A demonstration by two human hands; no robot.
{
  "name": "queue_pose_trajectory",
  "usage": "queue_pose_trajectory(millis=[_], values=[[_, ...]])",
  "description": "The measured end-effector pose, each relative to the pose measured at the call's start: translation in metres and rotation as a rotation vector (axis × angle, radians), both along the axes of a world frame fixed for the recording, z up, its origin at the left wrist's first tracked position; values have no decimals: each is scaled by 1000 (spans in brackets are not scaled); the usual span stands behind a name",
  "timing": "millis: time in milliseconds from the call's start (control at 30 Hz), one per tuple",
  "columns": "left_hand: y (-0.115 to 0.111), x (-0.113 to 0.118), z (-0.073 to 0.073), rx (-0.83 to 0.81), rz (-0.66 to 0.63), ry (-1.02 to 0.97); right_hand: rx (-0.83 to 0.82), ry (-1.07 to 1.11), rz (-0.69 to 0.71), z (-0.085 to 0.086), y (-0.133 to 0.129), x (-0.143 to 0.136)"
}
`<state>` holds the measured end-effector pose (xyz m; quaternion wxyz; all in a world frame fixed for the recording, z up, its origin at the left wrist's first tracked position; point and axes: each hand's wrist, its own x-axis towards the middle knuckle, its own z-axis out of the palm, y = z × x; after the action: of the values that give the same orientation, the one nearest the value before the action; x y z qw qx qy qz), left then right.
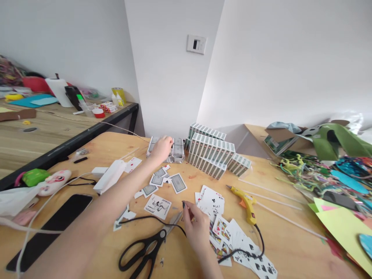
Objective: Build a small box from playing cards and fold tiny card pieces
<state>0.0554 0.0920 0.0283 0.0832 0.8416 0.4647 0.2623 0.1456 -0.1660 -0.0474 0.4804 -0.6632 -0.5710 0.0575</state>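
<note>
My left hand [163, 147] reaches to the back of the table, over a block built of playing cards [178, 148]. Its fingers are curled, and whatever they pinch is hidden. My right hand [198, 223] hovers nearer to me with thumb and fingertips drawn together; anything between them is too small to make out. Beside it lie black-handled scissors [149, 248], and a joker card [157, 206] rests just beyond. Loose face-down cards [178, 183] and cut pieces are scattered between the hands. Face-up cards [215, 203] spread under and right of my right hand.
Stacked card boxes [210, 153] stand by the wall. A yellow glue gun [247, 203] lies at right, its cord looping over cards, near white glue sticks [286, 217]. At left are a black phone [55, 228] and a white power strip [109, 177]. Craft materials [319, 182] crowd the right.
</note>
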Motion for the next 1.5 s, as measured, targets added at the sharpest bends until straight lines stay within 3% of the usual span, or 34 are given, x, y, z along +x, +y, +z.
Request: queue_pose_trajectory(millis=[67,133,200,367,433,600,867,967,1067,1167,1267,1367,1500], values=[[13,-4,11,3,14,37,1,-3,0,0,0,0],[10,-7,10,13,-1,68,-4,-4,3,-1,0,0],[-11,-7,-3,38,-98,102,-8,-8,6,-1,1,0],[-85,-20,-53,-135,-592,271,-24,-15,22,-2,2,0],[-101,-32,-64,-172,-621,318,-40,-15,25,-1,2,0],[-106,-49,-64,-166,-579,310,-49,-16,51,1,1,-3],[-104,-14,-60,-41,-536,273,-15,-42,52,-3,1,-3],[-100,-18,-58,-64,-490,274,-31,-27,33,-4,1,-1],[-96,-41,-49,-119,-400,219,-52,-18,51,-2,0,-2],[-95,-77,-38,-207,-203,187,-58,-6,74,1,-2,-4],[-100,-113,-36,-309,-5,281,-75,-8,90,2,-3,-5],[-107,-136,-43,-300,51,281,-94,-18,100,2,-4,-5],[-105,-142,-62,-414,112,212,-97,-32,97,0,-3,-5]])
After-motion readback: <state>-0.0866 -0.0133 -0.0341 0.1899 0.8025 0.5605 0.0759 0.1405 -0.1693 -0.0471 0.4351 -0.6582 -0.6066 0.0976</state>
